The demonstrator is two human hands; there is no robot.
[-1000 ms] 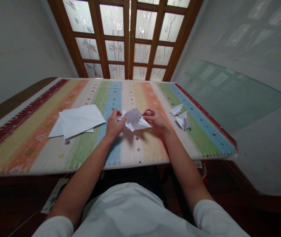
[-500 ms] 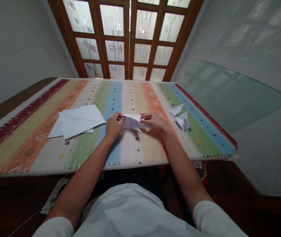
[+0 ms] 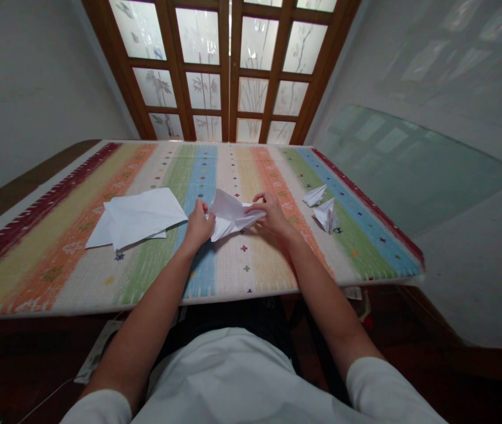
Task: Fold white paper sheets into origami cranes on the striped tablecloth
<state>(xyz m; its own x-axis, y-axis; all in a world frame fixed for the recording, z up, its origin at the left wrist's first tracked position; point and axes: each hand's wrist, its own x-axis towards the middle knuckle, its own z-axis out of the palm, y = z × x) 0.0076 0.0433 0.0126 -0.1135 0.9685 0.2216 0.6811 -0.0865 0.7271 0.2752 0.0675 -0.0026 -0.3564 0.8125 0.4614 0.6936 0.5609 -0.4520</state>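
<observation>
**Creased white paper [image 3: 231,215] held at centre**

Clock bearings are taken from the paper, with 12 o'clock pointing away from the wearer.

Left hand [image 3: 198,224]: closed, thumb and fingers pinching the paper's left edge, at 9 o'clock. Right hand [image 3: 271,215]: fingers partly curled, gripping the paper's long pointed end at 3 o'clock. Both forearms rest low and angle in from the 6 o'clock side, with the sleeves of a white T-shirt [image 3: 233,377] at the bottom of the view.

The paper sits between the hands, over the middle of a striped woven surface [image 3: 251,277]. One flap stands up toward 11 o'clock, and the rest narrows to the right. Its multiple layers are creased, not flat. It is unclear whether its underside touches the surface.

Loose white paper sheets [image 3: 140,217] lie in an overlapping stack at 9 o'clock, just beyond the left hand and not touching it. Two small folded paper pieces [image 3: 321,206] sit at about 3 o'clock, just past the right hand and close together. Their exact form is too small to tell.

The surface has bands of red, orange, yellow, green and blue, dotted with small cross marks. Wooden-framed frosted glass doors [image 3: 228,70] with plant patterns stand at 12 o'clock, beyond the far edge.
</observation>
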